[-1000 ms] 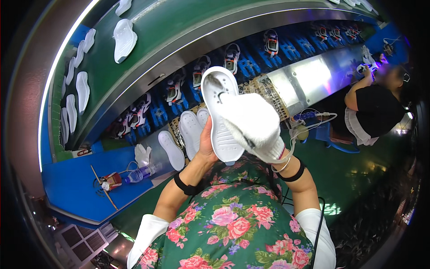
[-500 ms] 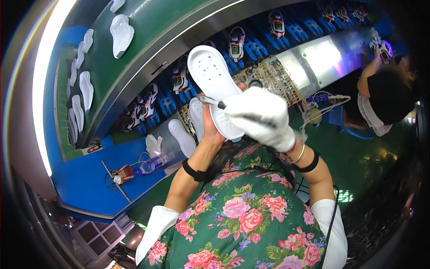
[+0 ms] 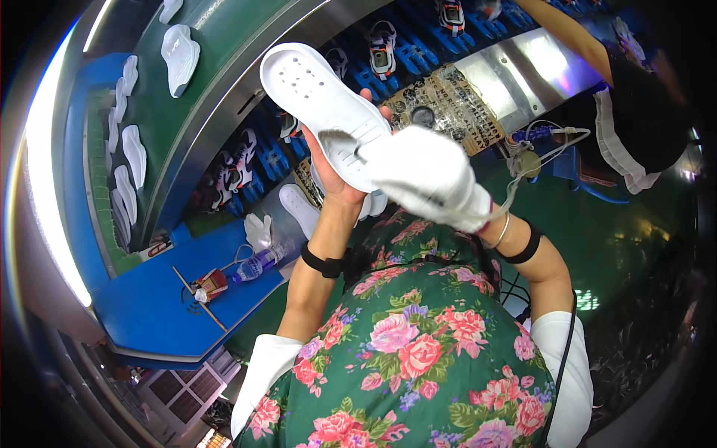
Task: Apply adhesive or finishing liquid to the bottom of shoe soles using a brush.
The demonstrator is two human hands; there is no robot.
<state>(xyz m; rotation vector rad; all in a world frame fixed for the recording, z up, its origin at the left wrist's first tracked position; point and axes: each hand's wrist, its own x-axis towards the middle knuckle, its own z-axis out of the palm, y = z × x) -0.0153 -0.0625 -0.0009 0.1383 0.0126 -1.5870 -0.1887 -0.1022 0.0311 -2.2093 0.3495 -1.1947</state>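
A white shoe sole (image 3: 328, 93) with a cluster of small holes at its far end is held tilted in my bare left hand (image 3: 334, 179). The fingers of that hand show past the sole's right edge; its palm lies along the left side. My right hand (image 3: 429, 179), in a white glove, is closed round a thin brush (image 3: 340, 142). The brush's tip is smeared by motion and lies over the near half of the sole; whether it touches cannot be made out. More white soles (image 3: 299, 209) lie below, partly hidden by my left arm.
A line with shoes (image 3: 382, 51) on blue holders runs across the far side. White soles (image 3: 180, 60) rest on a green belt at left. A blue table (image 3: 157, 306) bears a bottle (image 3: 254, 265) and small red container (image 3: 212, 284). A co-worker's arm (image 3: 571, 37) reaches over at right.
The sole and my left hand have moved up and to the left, tilting more. My right hand has shifted slightly left with the brush. The co-worker's arm now stretches toward the shoe line.
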